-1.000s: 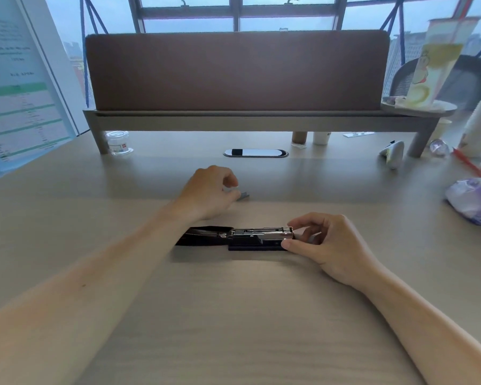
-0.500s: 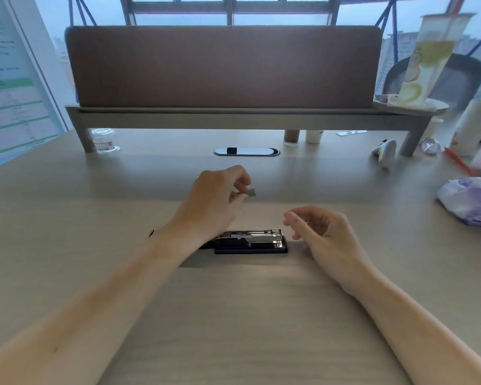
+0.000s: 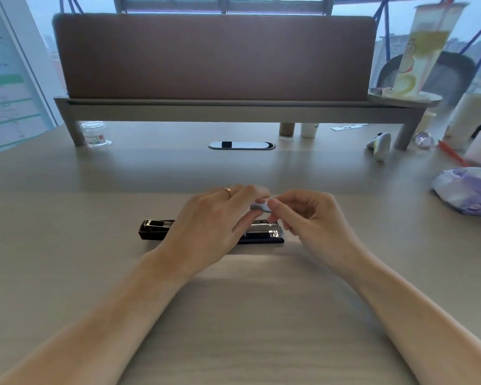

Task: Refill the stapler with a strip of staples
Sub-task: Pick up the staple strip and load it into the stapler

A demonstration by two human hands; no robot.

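A black stapler [image 3: 264, 234] lies flat on the desk with its lid swung open to the left [image 3: 154, 228], showing the shiny metal staple channel. Just above the channel a short grey strip of staples [image 3: 261, 207] is pinched between the fingertips of both hands. My left hand [image 3: 211, 226], with a gold ring, covers the stapler's middle. My right hand [image 3: 308, 218] meets it from the right, its thumb and forefinger on the strip's right end.
A brown divider screen on a grey shelf [image 3: 233, 107] runs across the back of the desk. A clear small jar [image 3: 95, 133] stands back left, a cable port [image 3: 241, 145] in the middle, a mouse-like device [image 3: 380, 144] and a purple wrapped packet [image 3: 469, 190] to the right.
My left hand has carried the strip of staples from behind the stapler to just above its channel. My right hand has risen from the desk and closed onto the strip.
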